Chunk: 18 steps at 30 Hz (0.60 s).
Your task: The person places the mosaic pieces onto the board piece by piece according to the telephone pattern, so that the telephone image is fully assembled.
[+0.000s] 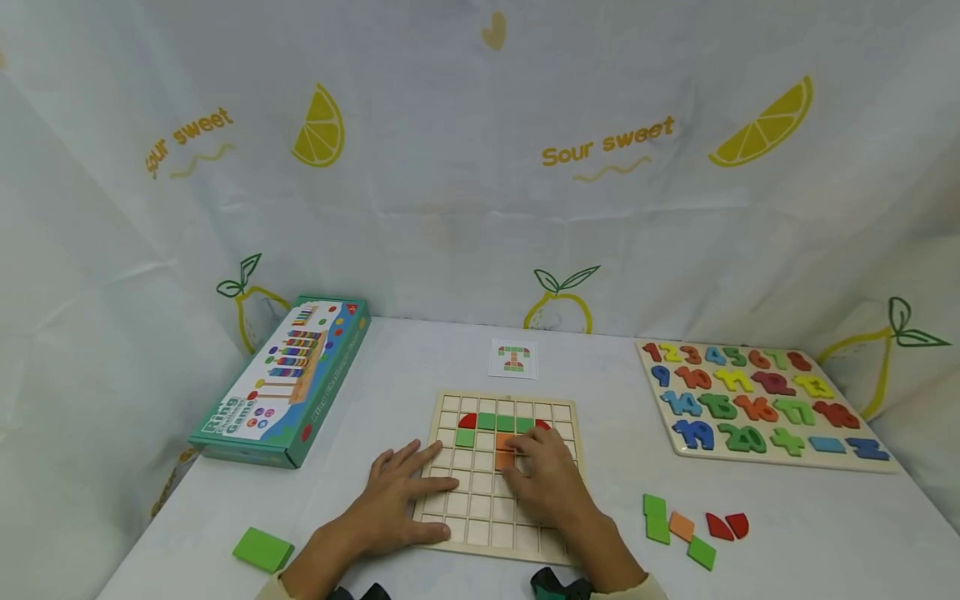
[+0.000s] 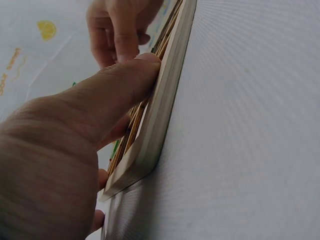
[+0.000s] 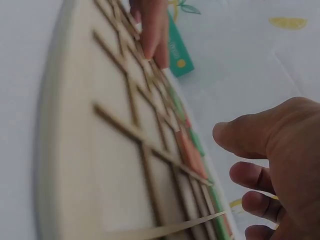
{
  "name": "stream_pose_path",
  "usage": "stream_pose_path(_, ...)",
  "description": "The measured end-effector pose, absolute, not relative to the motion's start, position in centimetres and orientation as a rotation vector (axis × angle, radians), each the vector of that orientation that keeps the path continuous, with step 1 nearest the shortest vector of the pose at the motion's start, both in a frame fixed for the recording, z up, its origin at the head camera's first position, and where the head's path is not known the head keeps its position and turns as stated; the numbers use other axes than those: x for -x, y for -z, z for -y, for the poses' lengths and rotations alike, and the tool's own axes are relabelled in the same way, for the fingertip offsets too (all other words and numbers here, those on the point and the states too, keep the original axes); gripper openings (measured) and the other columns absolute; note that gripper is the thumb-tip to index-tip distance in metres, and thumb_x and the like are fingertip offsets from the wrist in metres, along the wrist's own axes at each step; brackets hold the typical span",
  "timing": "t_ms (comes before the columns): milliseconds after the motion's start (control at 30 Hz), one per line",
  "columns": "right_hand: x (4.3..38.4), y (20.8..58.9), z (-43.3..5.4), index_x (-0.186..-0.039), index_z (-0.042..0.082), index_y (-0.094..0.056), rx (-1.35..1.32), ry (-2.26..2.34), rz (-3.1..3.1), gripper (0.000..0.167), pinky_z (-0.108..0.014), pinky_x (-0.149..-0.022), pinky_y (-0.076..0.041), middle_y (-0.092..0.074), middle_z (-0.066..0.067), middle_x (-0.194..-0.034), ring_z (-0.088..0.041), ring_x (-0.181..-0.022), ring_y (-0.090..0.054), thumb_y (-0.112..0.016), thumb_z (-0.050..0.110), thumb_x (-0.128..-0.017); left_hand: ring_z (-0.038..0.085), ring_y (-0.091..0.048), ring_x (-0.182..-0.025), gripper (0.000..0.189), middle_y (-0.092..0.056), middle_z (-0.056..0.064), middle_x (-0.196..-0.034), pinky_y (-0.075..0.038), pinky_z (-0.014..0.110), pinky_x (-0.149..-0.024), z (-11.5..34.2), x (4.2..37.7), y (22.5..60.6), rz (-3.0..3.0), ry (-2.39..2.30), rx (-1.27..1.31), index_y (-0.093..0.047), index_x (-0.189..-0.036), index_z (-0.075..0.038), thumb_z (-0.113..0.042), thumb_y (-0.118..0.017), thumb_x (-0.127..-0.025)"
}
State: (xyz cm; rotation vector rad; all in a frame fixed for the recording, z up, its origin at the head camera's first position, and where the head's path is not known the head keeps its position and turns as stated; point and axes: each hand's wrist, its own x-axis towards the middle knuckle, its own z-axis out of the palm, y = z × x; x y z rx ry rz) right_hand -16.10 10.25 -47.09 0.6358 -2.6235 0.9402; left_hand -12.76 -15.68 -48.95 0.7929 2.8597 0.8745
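Observation:
The wooden grid board (image 1: 480,507) lies on the table. My left hand (image 1: 390,505) rests on its left side with fingers spread; in the left wrist view the thumb (image 2: 125,75) presses on the rim. My right hand (image 1: 551,483) hovers over the board's right half, fingertips close to two orange square tiles (image 1: 504,460) set in one column. In the right wrist view its thumb (image 3: 235,132) and bent fingers stand apart with nothing between them. Green square tiles (image 1: 487,422) form a row between red quarter-round tiles (image 1: 468,421), and another green tile (image 1: 465,437) sits below the left one.
Loose green tiles (image 1: 657,525), an orange tile (image 1: 682,526) and two red tiles (image 1: 738,525) lie right of the board. A pattern card (image 1: 513,359) lies behind it. A number puzzle (image 1: 765,400) is at right, a game box (image 1: 285,375) and a green block (image 1: 262,550) at left.

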Motion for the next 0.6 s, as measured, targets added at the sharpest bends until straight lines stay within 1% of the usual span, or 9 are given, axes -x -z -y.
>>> stream_pose_path(133,15.8,45.0,-11.4,-0.107,0.005,-0.071,-0.622,-1.066,2.598,0.031,-0.041,-0.075,-0.046,-0.062,-0.003,-0.098,-0.021,-0.093,-0.052,-0.080,0.008,-0.078,0.035,-0.016,-0.142,0.061,-0.030,0.004,-0.155,-0.007,0.064,-0.104,15.7,12.7,48.9,-2.852,-0.881,-0.782,-0.065,-0.128,-0.031,-0.065,-0.066,-0.078)
stream_pose_path(267,15.0,42.2,-13.3,-0.111,0.010,-0.070,-0.602,-1.078,2.586,0.037,-0.043,-0.077,-0.046,-0.061,0.000,-0.100,-0.022,-0.096,-0.052,-0.082,0.007,-0.077,0.036,-0.015,-0.142,0.060,-0.030,0.004,-0.155,-0.006,0.064,-0.103,15.7,12.7,48.8,-2.851,-0.889,-0.786,-0.065,-0.128,-0.031,-0.064,-0.067,-0.078)
stream_pose_path(400,14.2,39.9,-15.3,-0.116,0.013,-0.069,-0.578,-1.011,2.592,0.040,-0.045,-0.080,-0.048,-0.060,0.003,-0.102,-0.020,-0.100,-0.051,-0.081,0.009,-0.078,0.036,-0.015,-0.141,0.060,-0.030,0.005,-0.154,-0.005,0.063,-0.103,15.7,12.7,48.8,-2.845,-0.908,-0.791,-0.065,-0.128,-0.029,-0.062,-0.069,-0.078)
stream_pose_path(600,13.0,38.2,-18.3,-0.121,0.014,-0.066,-0.585,-0.923,2.566,0.044,-0.044,-0.074,-0.046,-0.060,0.004,-0.104,-0.018,-0.100,-0.049,-0.081,0.014,-0.080,0.037,-0.016,-0.141,0.059,-0.031,0.007,-0.154,-0.006,0.063,-0.103,15.7,12.6,48.8,-2.842,-0.924,-0.802,-0.065,-0.128,-0.028,-0.060,-0.070,-0.078)
